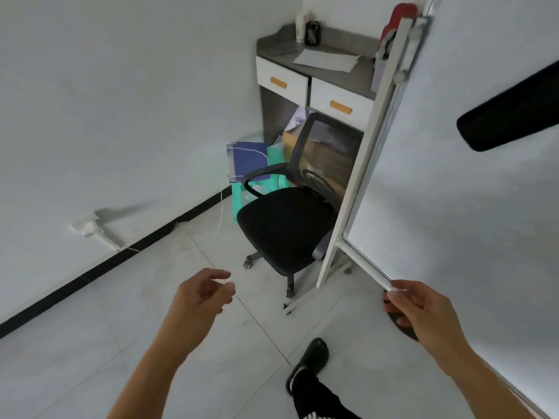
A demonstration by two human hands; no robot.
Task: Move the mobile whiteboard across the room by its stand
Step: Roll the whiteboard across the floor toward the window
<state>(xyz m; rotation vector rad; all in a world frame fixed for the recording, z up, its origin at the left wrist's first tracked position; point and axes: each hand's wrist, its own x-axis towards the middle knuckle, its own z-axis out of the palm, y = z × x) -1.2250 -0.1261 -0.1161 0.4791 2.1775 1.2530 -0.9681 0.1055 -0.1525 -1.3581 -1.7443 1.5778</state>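
1. Right hand [420, 309] is at the whiteboard [453, 176], fingers [393, 297] pinching its bottom rail [366, 264].
2. Left hand [201, 293] hangs free left of the whiteboard, fingers loosely curled and spread, holding nothing.
3. The whiteboard stands just beside the office chair [287, 225], its stand [363, 152] in front of the tabletop [338, 74].

The large white mobile whiteboard [453, 176] stands upright at right, its pale metal stand upright [363, 164] rising tilted from the tiled floor.
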